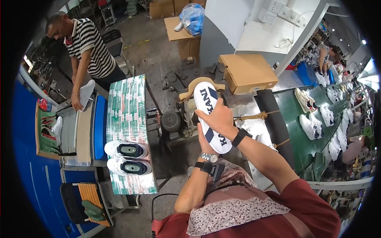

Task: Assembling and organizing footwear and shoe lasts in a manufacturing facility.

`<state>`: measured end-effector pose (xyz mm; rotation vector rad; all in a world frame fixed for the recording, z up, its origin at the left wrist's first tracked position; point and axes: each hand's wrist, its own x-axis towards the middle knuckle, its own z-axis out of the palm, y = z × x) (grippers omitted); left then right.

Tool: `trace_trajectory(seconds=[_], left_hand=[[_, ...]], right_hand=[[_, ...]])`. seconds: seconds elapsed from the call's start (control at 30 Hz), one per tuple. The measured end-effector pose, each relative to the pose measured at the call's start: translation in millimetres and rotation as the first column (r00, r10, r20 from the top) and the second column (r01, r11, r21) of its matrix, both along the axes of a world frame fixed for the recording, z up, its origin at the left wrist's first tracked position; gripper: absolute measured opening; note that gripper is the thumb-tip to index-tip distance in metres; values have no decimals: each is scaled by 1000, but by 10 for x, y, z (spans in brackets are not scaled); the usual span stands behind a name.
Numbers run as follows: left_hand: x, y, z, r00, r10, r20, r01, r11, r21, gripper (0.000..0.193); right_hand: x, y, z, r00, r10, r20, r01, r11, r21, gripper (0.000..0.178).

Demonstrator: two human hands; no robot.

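Sneaker (205,99) is clamped sole-up by grip of left hand (204,141) and right hand (221,119); slackening could drop it toward nine-o'clock electric motor (171,120).

Large dark lettering (204,98) on white shoe sole (208,106); print on tabletop wrap (127,103) too small.

We find one fisheye view, taken from the wearer's head and facing down and forward. We look from above on the green-and-white, film-wrapped rectangular tabletop (127,107). Right of that tabletop, the long white shoe sole with navy markings (203,97) stands closer to us. We record coverage from flat blue panelling (31,174) left of the tabletop to a long green work surface (291,111) well right.
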<state>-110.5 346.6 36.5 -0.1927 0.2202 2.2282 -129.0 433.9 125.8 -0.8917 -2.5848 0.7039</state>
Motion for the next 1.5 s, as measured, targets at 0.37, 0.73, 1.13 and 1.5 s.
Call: trace_trajectory(seconds=[0.37,0.73,1.13,1.5], left_hand=[[15,11,-173,999,28,-29,-29,999,-42,74],[76,-58,-389,991,-100,-87,95,994,-55,38],[3,-152,-369,973,-162,-165,156,987,-48,41],[-65,-503,390,925,-160,-345,-262,390,-883,74]], right_hand=[[0,-68,28,997,-28,67,31,999,-45,90],[-161,-25,-1,998,16,61,-18,999,38,90],[-2054,1243,454,492,510,706,132,757,-640,61],[-2019,547,483,506,534,677,-621,771,-144,77]])
